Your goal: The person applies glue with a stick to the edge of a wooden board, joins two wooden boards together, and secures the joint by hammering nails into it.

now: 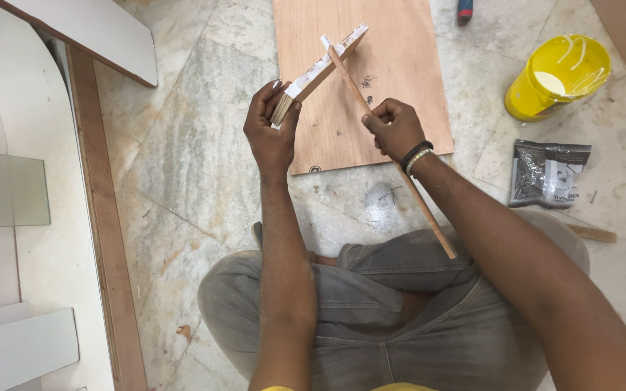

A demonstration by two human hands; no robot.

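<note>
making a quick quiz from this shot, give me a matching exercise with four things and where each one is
Things:
1. white-faced wood piece
2. thin wooden stick
3. yellow tub
4. grey packet

Places:
A. floor, top right
B. in the left hand
C. floor, just below the tub
D. in the right hand

Pairs: 1-B, 2-D, 3-A, 4-C

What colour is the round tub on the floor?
The round plastic tub is yellow, with white streaks inside; head view.

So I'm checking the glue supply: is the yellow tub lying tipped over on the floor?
No, the yellow tub stands upright on the stone floor, its open top facing up.
</note>
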